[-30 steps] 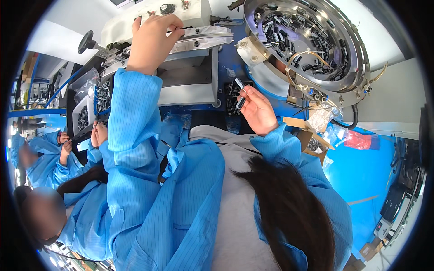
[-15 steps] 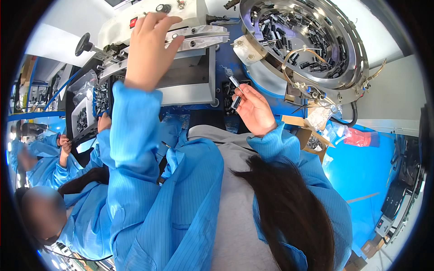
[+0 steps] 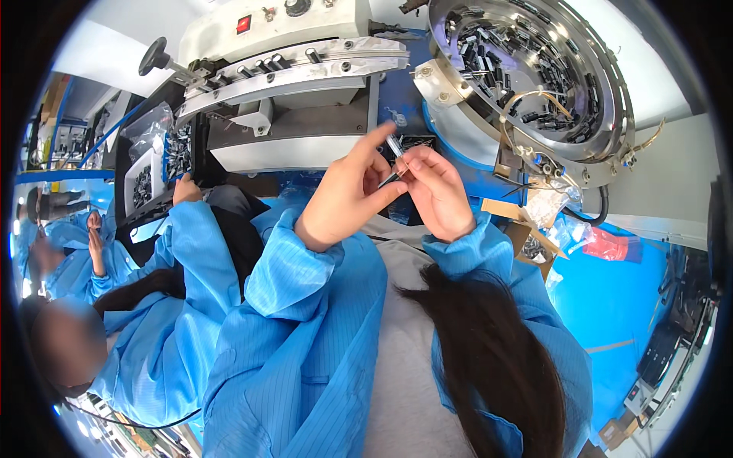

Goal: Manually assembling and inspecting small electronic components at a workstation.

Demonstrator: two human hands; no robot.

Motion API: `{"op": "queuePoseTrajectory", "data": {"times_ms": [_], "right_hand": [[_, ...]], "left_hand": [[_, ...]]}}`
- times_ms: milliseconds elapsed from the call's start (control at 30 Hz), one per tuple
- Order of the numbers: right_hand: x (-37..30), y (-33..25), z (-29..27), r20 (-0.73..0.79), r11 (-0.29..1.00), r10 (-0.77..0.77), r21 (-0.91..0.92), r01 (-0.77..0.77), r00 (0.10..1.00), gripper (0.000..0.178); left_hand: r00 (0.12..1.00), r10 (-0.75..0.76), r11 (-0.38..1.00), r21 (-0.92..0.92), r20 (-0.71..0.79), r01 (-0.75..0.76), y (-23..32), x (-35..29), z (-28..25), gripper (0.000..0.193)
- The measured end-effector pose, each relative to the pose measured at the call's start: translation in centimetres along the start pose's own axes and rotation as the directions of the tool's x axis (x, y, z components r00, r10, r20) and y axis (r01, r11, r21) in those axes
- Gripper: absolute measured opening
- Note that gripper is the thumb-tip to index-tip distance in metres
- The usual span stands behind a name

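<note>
a: what are the hands doing?
b: the right hand pinches two small parts, one silvery and one dark, in front of the chest. the left hand curls in beside them, half open; i can't tell if it grips the dark one.

a: what's in the way?
b: a machine stands ahead, its metal rail carrying a few upright parts, with a black knob sticking out at the left end. right of it, a big metal bowl full of parts sits beyond the blue surface. both hands partly hide a dark tray.

a: and at the sides?
b: a cardboard box and a red bag on the right; on the left, a co-worker's hand by another tray.
</note>
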State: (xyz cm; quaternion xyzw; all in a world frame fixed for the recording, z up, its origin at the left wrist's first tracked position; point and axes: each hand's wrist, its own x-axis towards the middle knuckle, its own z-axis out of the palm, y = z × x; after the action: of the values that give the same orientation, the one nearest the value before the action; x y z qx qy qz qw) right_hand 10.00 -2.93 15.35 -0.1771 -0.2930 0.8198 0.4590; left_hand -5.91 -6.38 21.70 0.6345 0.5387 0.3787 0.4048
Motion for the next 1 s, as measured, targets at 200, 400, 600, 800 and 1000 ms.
{"op": "queuePoseTrajectory", "data": {"times_ms": [200,400,600,800,1000], "right_hand": [[-0.2,-0.7,1.0,-0.018,0.983,-0.025,-0.182,0.021,1.000,0.021],[0.9,-1.2,1.8,0.060,0.855,-0.091,-0.508,0.109,0.994,0.022],[4.5,-3.3,3.9,0.040,0.677,-0.480,-0.618,0.400,0.876,0.022],[8.3,-4.4,6.3,0.201,0.495,-0.638,-0.632,0.596,0.743,0.023],[13.9,-5.1,4.4,0.285,0.390,-0.652,-0.669,0.633,0.702,0.022]], "left_hand": [[0.999,0.022,0.999,-0.047,0.029,-0.021,-0.1,-0.3,-0.9,0.041],[0.997,0.061,0.995,0.073,0.042,-0.064,1.5,1.1,-2.7,0.032],[0.956,0.241,0.916,0.363,-0.166,-0.168,3.5,4.2,-6.7,0.039],[0.926,0.377,0.613,0.748,0.009,-0.256,2.1,10.1,-12.3,0.018],[0.910,0.394,0.437,0.844,0.131,-0.311,0.7,12.2,-12.7,0.014]]}}
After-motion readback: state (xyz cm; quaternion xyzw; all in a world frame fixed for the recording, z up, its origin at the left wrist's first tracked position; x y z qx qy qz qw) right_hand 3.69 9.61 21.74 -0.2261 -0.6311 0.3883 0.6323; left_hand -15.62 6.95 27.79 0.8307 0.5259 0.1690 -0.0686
